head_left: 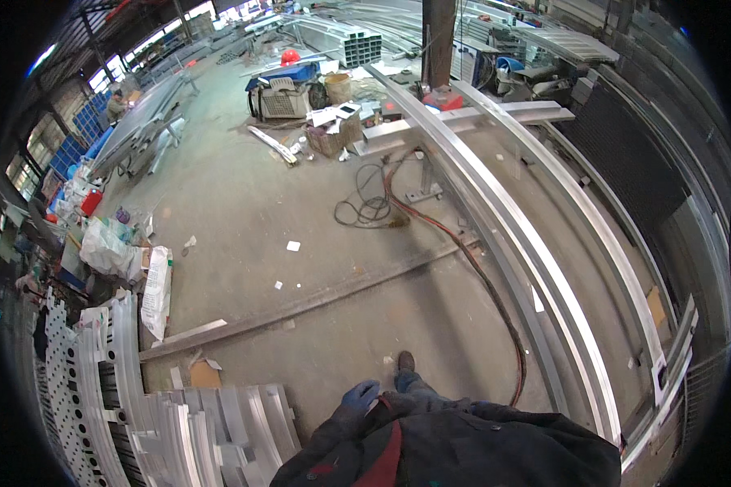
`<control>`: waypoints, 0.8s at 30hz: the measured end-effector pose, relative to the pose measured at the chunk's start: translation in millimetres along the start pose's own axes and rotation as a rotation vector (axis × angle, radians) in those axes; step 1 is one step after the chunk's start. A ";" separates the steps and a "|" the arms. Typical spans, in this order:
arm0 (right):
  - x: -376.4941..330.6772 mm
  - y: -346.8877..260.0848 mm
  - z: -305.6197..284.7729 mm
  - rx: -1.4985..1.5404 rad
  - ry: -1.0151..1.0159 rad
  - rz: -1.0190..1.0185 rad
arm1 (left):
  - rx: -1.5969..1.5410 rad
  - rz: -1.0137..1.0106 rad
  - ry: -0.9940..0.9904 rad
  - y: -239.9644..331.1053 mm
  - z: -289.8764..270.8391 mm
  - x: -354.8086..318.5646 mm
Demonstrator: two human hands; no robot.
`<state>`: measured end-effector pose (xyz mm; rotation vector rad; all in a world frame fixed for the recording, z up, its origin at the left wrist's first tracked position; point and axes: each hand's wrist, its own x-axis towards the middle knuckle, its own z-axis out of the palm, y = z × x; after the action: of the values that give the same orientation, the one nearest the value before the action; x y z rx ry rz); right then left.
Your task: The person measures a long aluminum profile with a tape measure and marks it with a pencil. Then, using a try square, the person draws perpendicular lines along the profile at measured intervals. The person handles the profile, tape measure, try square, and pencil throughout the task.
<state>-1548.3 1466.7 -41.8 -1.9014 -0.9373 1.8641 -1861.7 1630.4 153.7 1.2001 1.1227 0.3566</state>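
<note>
My left hand (360, 395), in a blue glove, is held low in front of my dark jacket (479, 446), close to its red trim. It is small in the view, and its fingers do not show clearly enough to tell whether they are closed or hold anything. My right hand is out of sight, with the jacket filling the lower right. One dark shoe (406, 361) is on the concrete floor ahead of me. Nearest on the left lie stacked silver metal profiles (219, 430), beside perforated metal strips (65, 381).
Long metal beams (495, 187) run along my right, crossing a support beam (471, 122). A low floor rail (317, 300) spans the way ahead. Cables and a hose (495, 300) trail near the beams. Farther off are cartons (333, 136), a post (439, 49) and a person (117, 105).
</note>
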 end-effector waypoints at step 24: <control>405.5 -429.8 -200.1 -0.152 0.019 0.003 | 0.324 0.326 -0.009 157.6 -399.6 381.6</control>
<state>-1478.9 2086.5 -56.8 -2.0036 -1.0988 1.8195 -1970.2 2193.9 125.4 1.6781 0.9998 0.4261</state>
